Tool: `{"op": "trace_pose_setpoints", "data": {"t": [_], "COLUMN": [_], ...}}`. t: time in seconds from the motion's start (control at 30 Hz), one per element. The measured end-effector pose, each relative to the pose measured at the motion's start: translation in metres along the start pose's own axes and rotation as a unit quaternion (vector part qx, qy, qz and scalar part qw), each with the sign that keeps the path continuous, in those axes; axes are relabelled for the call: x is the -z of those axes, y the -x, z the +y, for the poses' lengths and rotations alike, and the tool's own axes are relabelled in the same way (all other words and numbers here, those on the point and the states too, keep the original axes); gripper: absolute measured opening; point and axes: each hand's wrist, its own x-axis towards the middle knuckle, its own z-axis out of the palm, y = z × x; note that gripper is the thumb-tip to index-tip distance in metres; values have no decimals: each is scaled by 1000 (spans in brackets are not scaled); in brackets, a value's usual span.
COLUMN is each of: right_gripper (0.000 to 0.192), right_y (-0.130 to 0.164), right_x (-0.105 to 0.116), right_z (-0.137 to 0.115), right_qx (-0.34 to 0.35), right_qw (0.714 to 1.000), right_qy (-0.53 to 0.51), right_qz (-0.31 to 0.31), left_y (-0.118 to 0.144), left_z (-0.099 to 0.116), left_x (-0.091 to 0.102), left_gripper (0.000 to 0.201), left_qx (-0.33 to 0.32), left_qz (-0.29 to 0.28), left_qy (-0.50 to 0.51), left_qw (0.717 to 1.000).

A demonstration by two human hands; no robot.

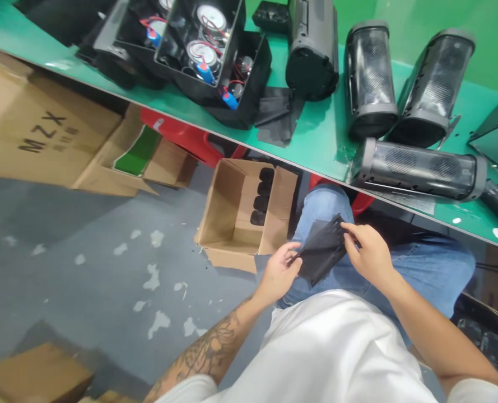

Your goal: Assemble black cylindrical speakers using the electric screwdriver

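Note:
Over my lap I hold a stack of thin black rectangular sheets (pixel 321 252), fanned slightly out of line. My left hand (pixel 279 271) grips the stack's left edge between thumb and fingers. On the far right corner, my right hand (pixel 368 252) pinches the sheets with its fingertips. The sheets' exact material cannot be made out. More black sheets of similar look (pixel 276 115) lie loosely piled on the green tabletop (pixel 324 131) ahead of me.
Speaker housings (pixel 419 170) lie and stand at the table's right. Open black boxes (pixel 206 56) with round parts and red wires sit at the left. Beside my leg is an open cardboard box (pixel 227 210) with several black pieces; a larger carton (pixel 42 123) stands left.

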Motion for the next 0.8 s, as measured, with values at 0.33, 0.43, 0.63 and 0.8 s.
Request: {"op": "trace_pose_setpoints", "data": {"t": [0.33,0.43,0.63,0.8], "right_gripper": [33,38,39,41], "right_y": [5,2,-12,-20], "right_x": [-16,-20,-22,-18], "right_z": [1,4,2,-2], "right_qx": [-48,-70,-115,-118], "right_qw": [999,997,991,988], "right_qy": [-8,-7,-62,-78], "right_qz": [23,5,-42,-66], "left_y": [-28,-33,-31,-22], "left_z": [48,43,33,24], "left_x": [12,9,10,6], "left_gripper": [52,46,71,80], "left_qx": [-67,-71,1,20], "left_qz": [-54,-69,-125,-109], "left_qy": [-232,-194,18,73], "left_qw": [969,976,992,991]}}
